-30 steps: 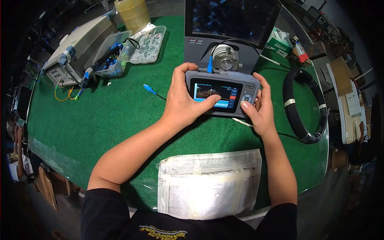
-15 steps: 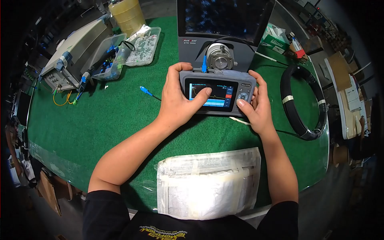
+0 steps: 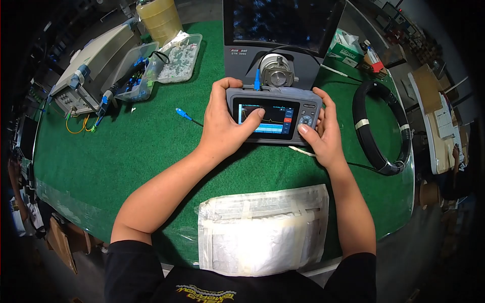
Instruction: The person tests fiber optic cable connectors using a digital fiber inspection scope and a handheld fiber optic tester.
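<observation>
Between both my hands is a grey handheld OTDR tester (image 3: 300,136), its lit screen (image 3: 275,115) showing a yellow trace. My left hand (image 3: 222,123) is wrapped round its left end, with the thumb lying over the screen. My right hand (image 3: 326,134) grips the right end, the thumb at the lower part of the round keypad (image 3: 306,120). A blue fibre connector (image 3: 257,81) is plugged into the tester's top edge. Left of my left hand, another blue connector (image 3: 184,115) on a black cable lies on the green mat (image 3: 151,166).
A grey monitor-like inspection device (image 3: 242,65) stands behind the tester. At right lies a coil of black cable (image 3: 364,139). Plastic boxes (image 3: 178,78) of small parts and a bench instrument (image 3: 96,70) stand at left. A taped white sheet (image 3: 262,232) lies in front.
Almost nothing differs. The whole view has shifted very slightly; both hands keep their hold and the left thumb stays over the screen.
</observation>
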Demonstrator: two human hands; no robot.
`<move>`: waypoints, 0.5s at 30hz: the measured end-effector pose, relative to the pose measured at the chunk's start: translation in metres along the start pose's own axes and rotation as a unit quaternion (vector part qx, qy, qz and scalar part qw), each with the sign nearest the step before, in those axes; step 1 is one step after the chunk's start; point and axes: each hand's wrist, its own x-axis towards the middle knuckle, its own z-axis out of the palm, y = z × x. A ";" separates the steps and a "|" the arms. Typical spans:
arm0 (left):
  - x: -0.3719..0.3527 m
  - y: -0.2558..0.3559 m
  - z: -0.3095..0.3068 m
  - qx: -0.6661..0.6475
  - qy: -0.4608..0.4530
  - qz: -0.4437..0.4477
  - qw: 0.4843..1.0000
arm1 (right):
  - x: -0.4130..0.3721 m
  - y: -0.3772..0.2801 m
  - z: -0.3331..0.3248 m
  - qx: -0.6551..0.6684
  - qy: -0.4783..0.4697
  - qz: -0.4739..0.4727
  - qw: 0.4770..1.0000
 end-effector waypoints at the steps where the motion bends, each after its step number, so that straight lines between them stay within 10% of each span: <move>1: 0.001 -0.002 0.001 0.005 0.013 0.019 1.000 | 0.000 0.000 0.000 -0.003 0.001 0.000 1.000; 15: 0.002 -0.005 -0.002 -0.076 -0.022 -0.017 0.997 | 0.000 0.002 -0.001 0.001 -0.003 0.000 1.000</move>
